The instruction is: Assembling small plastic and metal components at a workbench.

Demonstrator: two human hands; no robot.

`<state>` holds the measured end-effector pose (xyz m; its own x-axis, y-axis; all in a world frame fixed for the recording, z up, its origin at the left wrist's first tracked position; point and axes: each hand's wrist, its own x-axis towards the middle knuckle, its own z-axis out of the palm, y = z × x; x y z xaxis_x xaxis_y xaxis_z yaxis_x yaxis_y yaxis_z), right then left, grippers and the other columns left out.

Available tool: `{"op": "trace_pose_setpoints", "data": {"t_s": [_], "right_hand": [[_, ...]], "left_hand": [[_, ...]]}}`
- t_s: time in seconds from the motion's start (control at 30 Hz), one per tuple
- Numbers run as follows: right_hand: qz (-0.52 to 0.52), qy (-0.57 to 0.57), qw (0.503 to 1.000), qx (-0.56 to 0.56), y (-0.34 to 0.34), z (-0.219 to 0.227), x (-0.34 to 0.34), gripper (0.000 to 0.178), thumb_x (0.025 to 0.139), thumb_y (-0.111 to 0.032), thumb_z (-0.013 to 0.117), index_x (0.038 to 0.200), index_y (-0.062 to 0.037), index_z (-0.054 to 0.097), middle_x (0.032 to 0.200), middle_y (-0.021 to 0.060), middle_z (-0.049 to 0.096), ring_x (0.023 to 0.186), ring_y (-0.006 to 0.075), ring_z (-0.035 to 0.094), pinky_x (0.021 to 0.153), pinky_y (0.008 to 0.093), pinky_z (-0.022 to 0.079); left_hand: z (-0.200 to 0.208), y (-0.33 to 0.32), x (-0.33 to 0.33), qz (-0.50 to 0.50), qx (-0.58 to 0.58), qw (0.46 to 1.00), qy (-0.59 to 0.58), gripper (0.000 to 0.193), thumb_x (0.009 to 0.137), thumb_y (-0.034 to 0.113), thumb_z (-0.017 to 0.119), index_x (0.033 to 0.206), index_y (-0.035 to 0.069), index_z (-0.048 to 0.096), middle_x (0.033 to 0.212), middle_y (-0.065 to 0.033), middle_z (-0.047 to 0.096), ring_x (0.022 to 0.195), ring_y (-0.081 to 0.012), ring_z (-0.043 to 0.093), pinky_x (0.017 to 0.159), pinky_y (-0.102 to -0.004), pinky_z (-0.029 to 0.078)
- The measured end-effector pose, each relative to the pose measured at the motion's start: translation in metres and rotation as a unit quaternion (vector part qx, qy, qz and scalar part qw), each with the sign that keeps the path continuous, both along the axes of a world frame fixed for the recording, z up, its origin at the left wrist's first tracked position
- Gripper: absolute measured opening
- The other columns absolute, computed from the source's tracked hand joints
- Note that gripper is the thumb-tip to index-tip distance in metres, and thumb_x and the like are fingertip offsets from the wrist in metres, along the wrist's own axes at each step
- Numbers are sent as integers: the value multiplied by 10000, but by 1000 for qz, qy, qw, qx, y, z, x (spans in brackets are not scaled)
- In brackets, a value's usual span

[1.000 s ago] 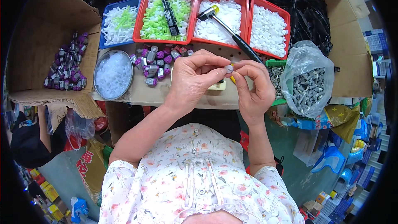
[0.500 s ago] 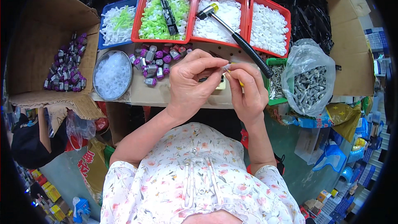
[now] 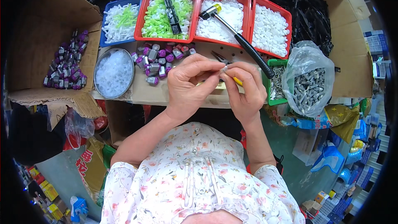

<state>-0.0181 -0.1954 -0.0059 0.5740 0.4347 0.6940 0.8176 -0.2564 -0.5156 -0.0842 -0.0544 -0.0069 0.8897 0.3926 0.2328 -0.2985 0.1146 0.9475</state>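
My left hand [image 3: 191, 85] and my right hand [image 3: 245, 88] meet fingertip to fingertip over the bench. Between them is a small whitish piece [image 3: 224, 69], pinched by both thumbs and forefingers; its exact kind is too small to tell. Partly covered by my hands, pliers [image 3: 219, 56] lie on the bench with their dark jaws pointing away and a yellow handle showing beside my right fingers. Below my fingertips shows part of a pale yellow block [image 3: 219, 86]. Left of my left hand is a loose pile of small grey-and-purple parts [image 3: 154, 63].
A hammer [image 3: 238, 37] lies across red bins [image 3: 222, 40] of white plastic pieces. Another red bin of green pieces, a blue bin [image 3: 102, 37] and a round dish [image 3: 113, 74] stand left. On the right are a green tray [image 3: 277, 101], a bag of metal parts [image 3: 309, 85] and cardboard [image 3: 356, 66].
Both hands have shifted very slightly and stay pinched together on the small piece. More of the pliers' jaws shows now. The view has moved a little.
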Motion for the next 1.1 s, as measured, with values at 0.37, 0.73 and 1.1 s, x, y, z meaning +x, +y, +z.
{"op": "trace_pose_setpoints", "data": {"t_s": [0.37,0.73,1.1], "right_hand": [[92,268,956,78,-10,-2,4,141,840,60,704,972,38,659,1010,113,648,961,182,627,832,287,498],[101,61,992,-36,-3,7,4,176,775,27,727,929,-30,663,938,87,652,795,265,650,682,357,493],[145,160,976,2,7,7,-1,164,791,74,726,935,16,673,934,106,651,806,225,662,683,305,533]], "left_hand": [[-3,0,-4,-10,18,999,-37,301,829,-124,688,1106,-12,722,1049,-74,641,939,-121,665,809,-223,578],[-10,24,-12,-68,186,980,0,367,783,-38,792,1139,-32,701,1068,-106,657,937,-160,668,814,-260,581],[-13,31,-22,-65,104,992,33,319,790,-41,784,1100,-35,713,1068,-127,678,934,-160,669,781,-263,584]]}}
